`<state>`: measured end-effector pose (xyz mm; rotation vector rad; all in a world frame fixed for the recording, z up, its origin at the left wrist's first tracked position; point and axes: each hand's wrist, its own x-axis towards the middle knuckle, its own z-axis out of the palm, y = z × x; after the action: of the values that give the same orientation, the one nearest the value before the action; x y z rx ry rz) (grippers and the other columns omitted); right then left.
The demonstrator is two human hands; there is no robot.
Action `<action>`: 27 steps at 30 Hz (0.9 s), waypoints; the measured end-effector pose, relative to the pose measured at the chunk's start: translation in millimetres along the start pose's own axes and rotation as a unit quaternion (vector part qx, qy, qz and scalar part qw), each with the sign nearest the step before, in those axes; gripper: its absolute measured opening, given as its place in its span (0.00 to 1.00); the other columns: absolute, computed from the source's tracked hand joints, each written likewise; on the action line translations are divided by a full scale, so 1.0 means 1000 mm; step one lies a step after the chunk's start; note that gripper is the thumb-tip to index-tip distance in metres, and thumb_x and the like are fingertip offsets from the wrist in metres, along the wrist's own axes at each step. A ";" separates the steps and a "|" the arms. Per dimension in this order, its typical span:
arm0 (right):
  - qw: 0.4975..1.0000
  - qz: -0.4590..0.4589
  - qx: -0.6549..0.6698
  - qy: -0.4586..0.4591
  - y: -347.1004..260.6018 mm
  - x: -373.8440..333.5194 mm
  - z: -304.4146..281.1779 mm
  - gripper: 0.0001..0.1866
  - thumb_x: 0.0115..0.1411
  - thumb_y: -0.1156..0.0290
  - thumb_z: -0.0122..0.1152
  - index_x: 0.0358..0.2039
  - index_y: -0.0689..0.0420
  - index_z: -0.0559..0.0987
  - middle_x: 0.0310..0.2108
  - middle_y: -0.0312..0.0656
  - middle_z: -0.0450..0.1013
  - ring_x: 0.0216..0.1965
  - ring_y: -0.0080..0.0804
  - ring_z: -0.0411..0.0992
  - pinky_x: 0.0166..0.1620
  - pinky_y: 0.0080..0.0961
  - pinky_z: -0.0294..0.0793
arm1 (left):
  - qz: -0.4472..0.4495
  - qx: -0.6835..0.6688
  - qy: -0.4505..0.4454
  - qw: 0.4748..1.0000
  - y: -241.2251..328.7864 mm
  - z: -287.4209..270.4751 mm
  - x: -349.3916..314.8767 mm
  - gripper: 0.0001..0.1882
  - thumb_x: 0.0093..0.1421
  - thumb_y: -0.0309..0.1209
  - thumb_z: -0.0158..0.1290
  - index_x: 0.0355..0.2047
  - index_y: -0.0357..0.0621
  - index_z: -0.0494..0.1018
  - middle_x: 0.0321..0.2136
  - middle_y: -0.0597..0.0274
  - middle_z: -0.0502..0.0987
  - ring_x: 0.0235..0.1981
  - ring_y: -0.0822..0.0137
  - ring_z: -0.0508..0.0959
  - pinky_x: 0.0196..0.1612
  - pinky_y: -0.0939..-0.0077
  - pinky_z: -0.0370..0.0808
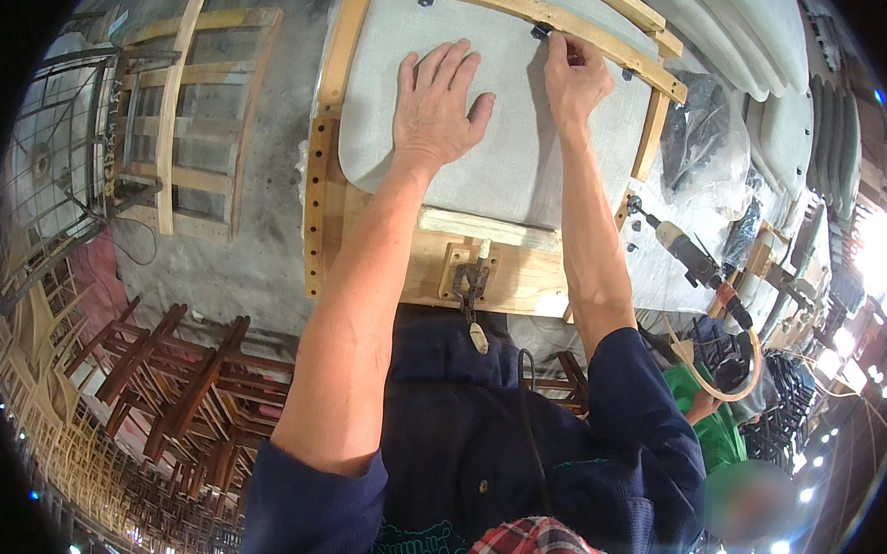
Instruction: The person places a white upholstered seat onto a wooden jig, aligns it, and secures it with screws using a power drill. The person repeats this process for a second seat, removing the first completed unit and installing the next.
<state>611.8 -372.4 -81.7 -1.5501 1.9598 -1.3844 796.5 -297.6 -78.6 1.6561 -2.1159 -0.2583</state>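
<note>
Resting on grey panel [508,161], flat inside wooden frame [345,50], with left grip [434,110] spread wide, holding nothing. Curling right grip [578,83] at black fitting [541,30]; cannot tell whether pinching it. Probably light, stiff, easily scuffed; best lifted by opposite edges.

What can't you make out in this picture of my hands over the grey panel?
In the head view:
Right hand: the hand itself hides whether it pinches anything beside the black fitting.
Grey panel: the left hand covers the patch beneath it.
Clear plastic: folds and glare obscure its dark contents.
Curved grey pieces: cut off by the upper edge.
Other person's head: blurred.
</note>
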 end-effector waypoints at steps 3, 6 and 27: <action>0.999 -0.045 -0.020 -0.007 0.000 -0.003 -0.001 0.13 0.58 0.62 0.71 0.31 0.62 0.87 0.26 0.43 0.83 0.28 0.29 0.80 0.37 0.26 0.78 | 0.002 -0.001 0.002 1.000 0.000 0.001 0.000 0.29 0.66 0.46 0.52 0.63 0.44 0.68 0.66 0.60 0.66 0.68 0.59 0.61 0.73 0.46 0.50; 0.997 -0.040 -0.063 -0.007 0.001 0.002 0.003 0.14 0.57 0.61 0.72 0.29 0.61 0.87 0.26 0.43 0.83 0.28 0.31 0.81 0.37 0.27 0.79 | 0.002 0.003 0.001 1.000 0.000 0.001 0.000 0.29 0.66 0.47 0.51 0.63 0.44 0.68 0.66 0.60 0.65 0.69 0.59 0.60 0.73 0.46 0.50; 0.992 0.120 -0.042 -0.022 -0.031 -0.072 -0.079 0.14 0.60 0.60 0.71 0.35 0.59 0.87 0.28 0.46 0.83 0.30 0.31 0.81 0.39 0.28 0.78 | 0.022 0.027 0.005 0.999 -0.002 0.005 0.001 0.29 0.66 0.48 0.52 0.62 0.45 0.69 0.66 0.59 0.66 0.68 0.58 0.62 0.72 0.42 0.53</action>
<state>601.6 -269.9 -41.0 -1.3135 2.1222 -1.1754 795.6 -300.0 -83.7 1.6357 -2.1657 -0.1814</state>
